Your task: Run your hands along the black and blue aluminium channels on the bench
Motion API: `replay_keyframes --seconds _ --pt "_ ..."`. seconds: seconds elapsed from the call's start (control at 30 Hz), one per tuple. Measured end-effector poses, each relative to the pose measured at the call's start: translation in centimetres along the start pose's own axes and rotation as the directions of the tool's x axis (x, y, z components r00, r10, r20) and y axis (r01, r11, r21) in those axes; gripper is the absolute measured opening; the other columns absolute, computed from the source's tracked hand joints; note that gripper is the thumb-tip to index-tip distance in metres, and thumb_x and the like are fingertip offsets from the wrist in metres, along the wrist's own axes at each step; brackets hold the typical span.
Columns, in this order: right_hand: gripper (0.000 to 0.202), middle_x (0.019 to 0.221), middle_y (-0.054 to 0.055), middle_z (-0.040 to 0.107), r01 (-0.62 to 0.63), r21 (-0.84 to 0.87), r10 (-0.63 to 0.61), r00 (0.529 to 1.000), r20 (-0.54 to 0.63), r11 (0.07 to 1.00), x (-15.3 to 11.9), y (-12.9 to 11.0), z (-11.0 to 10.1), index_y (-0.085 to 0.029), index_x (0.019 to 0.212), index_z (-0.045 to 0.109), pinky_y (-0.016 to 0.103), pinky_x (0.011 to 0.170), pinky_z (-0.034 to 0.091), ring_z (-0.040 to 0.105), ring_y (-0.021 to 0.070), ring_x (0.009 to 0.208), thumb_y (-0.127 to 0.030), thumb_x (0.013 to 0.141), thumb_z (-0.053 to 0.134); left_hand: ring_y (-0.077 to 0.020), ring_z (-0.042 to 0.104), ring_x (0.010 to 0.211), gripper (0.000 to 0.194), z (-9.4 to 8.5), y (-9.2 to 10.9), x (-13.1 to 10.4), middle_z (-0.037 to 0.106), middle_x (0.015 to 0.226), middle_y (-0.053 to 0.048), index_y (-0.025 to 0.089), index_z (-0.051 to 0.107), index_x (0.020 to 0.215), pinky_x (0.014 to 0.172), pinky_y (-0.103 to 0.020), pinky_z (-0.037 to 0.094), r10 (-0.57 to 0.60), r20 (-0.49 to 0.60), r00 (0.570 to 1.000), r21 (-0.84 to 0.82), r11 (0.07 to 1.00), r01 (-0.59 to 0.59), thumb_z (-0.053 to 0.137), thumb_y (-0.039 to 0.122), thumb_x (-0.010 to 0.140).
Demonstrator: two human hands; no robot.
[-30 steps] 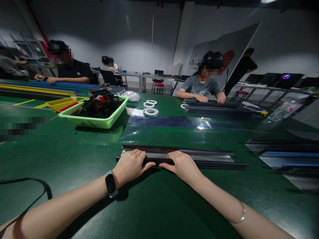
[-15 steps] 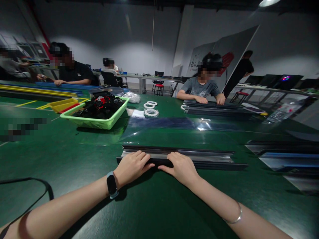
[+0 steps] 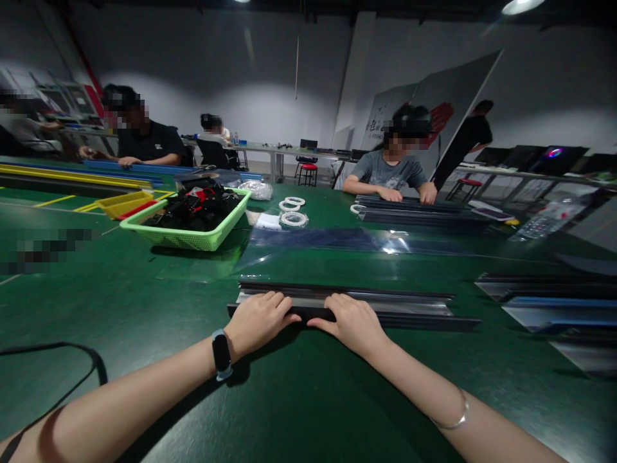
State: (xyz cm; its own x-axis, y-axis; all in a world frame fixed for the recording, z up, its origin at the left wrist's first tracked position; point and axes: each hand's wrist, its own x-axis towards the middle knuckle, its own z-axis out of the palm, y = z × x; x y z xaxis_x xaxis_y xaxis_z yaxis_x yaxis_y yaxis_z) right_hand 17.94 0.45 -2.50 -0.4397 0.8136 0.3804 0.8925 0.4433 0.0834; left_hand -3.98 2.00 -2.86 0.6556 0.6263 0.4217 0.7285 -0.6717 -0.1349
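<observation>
A long black channel profile with a silvery inner face lies crosswise on the green table in front of me. My left hand is closed over its near edge, left of the middle, fingers curled inside and thumb along the front. Just to the right, my right hand grips the same edge in the same way, the two thumbs pointing at each other with a small gap between. The fingertips of both hands are hidden inside the channel. Beyond the profile lies a clear plastic film bag.
A light-green basket of black and red parts stands at the back left, beside a yellow tray. White tape rings lie behind the film. More profiles rest at the right. Across the table, a co-worker handles dark profiles.
Both hands keep their grip on the profile, which stays in place. The whole view has shifted very slightly, and the left wrist has moved a little to the right.
</observation>
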Motion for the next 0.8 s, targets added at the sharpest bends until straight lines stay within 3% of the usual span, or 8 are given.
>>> replay_keyframes --seconds 0.17,0.33,0.8 --pt "0.049 0.071 0.006 0.061 -0.016 -0.037 0.015 1.0 -0.01 0.999 -0.2 0.8 -0.8 -0.017 0.067 0.057 0.027 0.06 0.037 0.056 0.0176 0.07 -0.063 0.074 0.041 -0.0165 0.053 0.069 0.029 -0.7 -0.2 -0.5 0.055 0.072 -0.004 0.016 0.049 0.076 0.059 -0.027 0.039 -0.014 -0.018 1.0 0.006 1.0 0.014 0.035 0.039 0.087" --pt "0.052 0.069 0.007 0.062 -0.046 -0.031 0.047 0.999 0.016 0.998 -0.2 1.0 -0.5 -0.017 0.066 0.058 0.027 0.056 0.038 0.058 0.0177 0.066 -0.065 0.072 0.04 -0.017 0.054 0.073 0.028 -0.9 0.3 -0.2 0.055 0.075 -0.005 0.015 0.051 0.08 0.063 -0.028 0.041 0.049 -0.073 0.996 0.005 0.999 -0.049 0.036 0.038 0.087" --pt "0.055 0.066 0.007 0.061 -0.027 -0.055 0.029 0.999 0.036 0.998 0.1 1.2 0.2 -0.016 0.065 0.057 0.028 0.056 0.038 0.059 0.0194 0.064 -0.067 0.072 0.038 -0.0175 0.054 0.07 0.028 -0.3 0.0 0.1 0.055 0.074 -0.004 0.016 0.049 0.079 0.059 -0.028 0.041 0.031 0.007 0.999 0.005 0.999 -0.031 0.035 0.04 0.087"
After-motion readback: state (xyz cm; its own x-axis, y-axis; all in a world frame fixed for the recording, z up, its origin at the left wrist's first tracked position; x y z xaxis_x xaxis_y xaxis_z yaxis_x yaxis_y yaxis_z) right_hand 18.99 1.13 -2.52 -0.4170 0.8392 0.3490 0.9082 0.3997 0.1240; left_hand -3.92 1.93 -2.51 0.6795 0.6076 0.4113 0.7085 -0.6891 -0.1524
